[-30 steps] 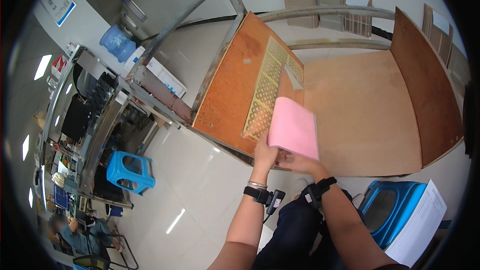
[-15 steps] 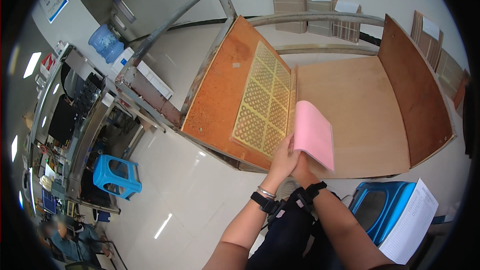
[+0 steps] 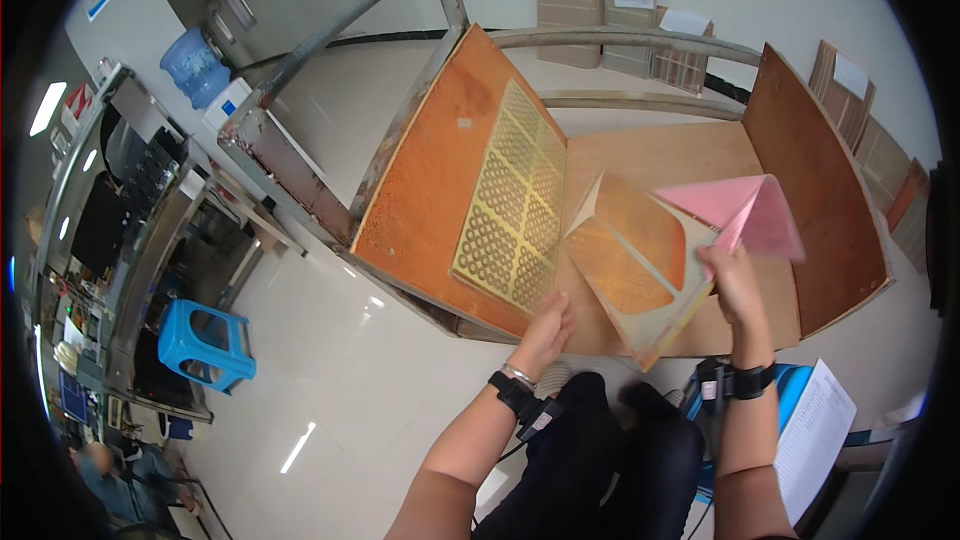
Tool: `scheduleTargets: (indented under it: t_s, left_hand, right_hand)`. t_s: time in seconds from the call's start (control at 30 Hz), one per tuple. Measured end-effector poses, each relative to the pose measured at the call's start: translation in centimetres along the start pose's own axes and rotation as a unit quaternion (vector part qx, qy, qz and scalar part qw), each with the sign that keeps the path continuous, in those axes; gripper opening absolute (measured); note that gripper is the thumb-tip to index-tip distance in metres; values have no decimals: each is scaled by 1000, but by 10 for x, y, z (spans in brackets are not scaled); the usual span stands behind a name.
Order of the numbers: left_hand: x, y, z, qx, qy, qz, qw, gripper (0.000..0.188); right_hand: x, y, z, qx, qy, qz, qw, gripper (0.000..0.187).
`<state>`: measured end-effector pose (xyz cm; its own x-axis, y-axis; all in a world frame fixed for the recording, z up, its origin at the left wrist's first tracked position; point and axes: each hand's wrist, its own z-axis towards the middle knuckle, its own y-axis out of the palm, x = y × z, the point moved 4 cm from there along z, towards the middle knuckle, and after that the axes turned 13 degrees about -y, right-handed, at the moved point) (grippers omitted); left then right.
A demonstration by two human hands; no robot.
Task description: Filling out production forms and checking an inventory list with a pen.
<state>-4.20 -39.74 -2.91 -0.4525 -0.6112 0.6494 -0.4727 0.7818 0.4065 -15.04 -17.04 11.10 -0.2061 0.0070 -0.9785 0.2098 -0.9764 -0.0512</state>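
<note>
Right hand (image 3: 737,292) on the copper panel (image 3: 635,258), left hand (image 3: 543,334) bare

There it was, the copper panel, up over the rack's base (image 3: 665,145), slung between the two hands, and the right one had it! Those right fingers were closed on its right-hand edge, with the pink sheet (image 3: 757,218) creased up just beyond them. So here was the relation that counted: the panel lay to the left of the right fingers, reaching across toward the left hand. It stood askew, one corner pointing down at the person; blur hid which way its long axis ran.

And the left hand? Nearer the yellow panel (image 3: 512,202), just below its lower end, apart from the copper one. Its fingers were loosely bent, nothing showing in them; whether they brushed the yellow panel, I couldn't tell.

Now the count: one copper panel, one pink sheet, one yellow panel full of round holes, leaning on the left board (image 3: 405,195). One right board (image 3: 818,180) opposite. Farther out, two stools, one on the left (image 3: 208,342) and one on the right (image 3: 795,388), the latter with one paper (image 3: 812,445) against it; one jug (image 3: 195,68); one seated person (image 3: 122,485). Stacks by the wall (image 3: 570,16) overlapped too much to number!
</note>
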Motion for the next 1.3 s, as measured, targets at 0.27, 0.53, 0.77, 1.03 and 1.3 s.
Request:
scheduleTargets:
  t_s: [0.27, 0.53, 0.77, 1.03, 1.3]
  left_hand:
    - [-64, 50, 73, -130, -110, -462, 870, 18]
    - [-72, 75, 122, -225, -80, -580, 779, 18]
    - [54, 71, 88, -185, -72, -624, 756, 26]
    - [82, 38, 103, -119, 27, -676, 727, 32]
    - [76, -4, 79, -50, 94, -678, 727, 23]
  right_hand:
    - [-58, -27, 53, -141, 125, -1, 982, 24]
    - [-81, 31, 135, -180, 128, -177, 959, 26]
    - [-87, 112, 154, -228, 90, -147, 958, 32]
    - [-84, 180, 157, -366, 127, -8, 922, 77]
    - [-71, 175, 88, -493, 47, -177, 850, 67]
